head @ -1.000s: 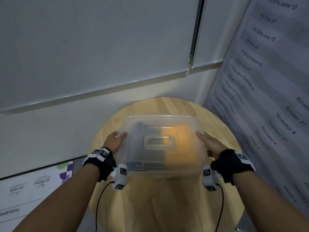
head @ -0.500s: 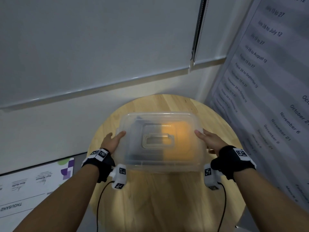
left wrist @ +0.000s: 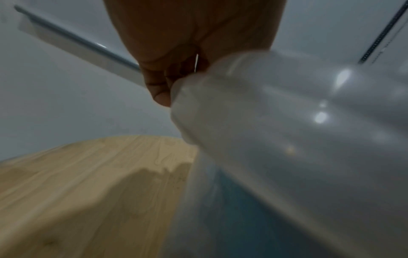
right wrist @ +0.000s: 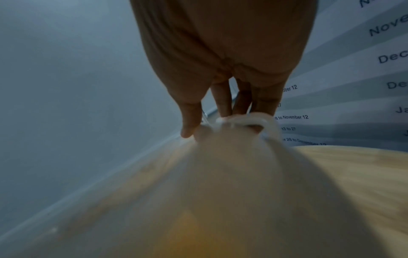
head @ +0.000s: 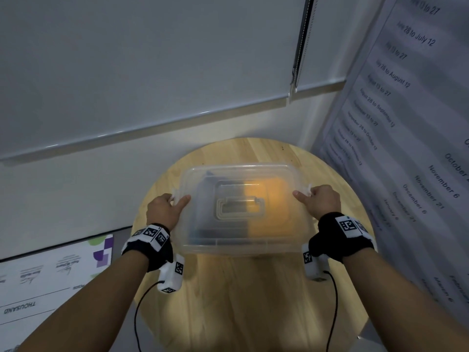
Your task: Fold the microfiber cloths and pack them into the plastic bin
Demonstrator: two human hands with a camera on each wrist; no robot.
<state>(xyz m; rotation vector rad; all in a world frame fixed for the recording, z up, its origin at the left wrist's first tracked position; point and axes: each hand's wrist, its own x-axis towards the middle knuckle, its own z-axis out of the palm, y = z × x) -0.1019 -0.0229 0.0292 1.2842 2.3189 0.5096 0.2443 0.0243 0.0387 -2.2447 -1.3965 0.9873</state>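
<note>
Currently plastic bin, lid on, sits mid round table, toward its far edge. Left hand fingers curled round left side latch, thumb on lid. Right hand likewise clamped on right latch. Dark cloth and orange cloth inside, side by side.

Round wooden table, dated wall poster

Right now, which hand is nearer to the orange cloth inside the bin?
The right hand. It grips the latch on the bin's right end, the end where the orange cloth lies. The left hand grips the opposite end, beside the dark cloth.
</note>
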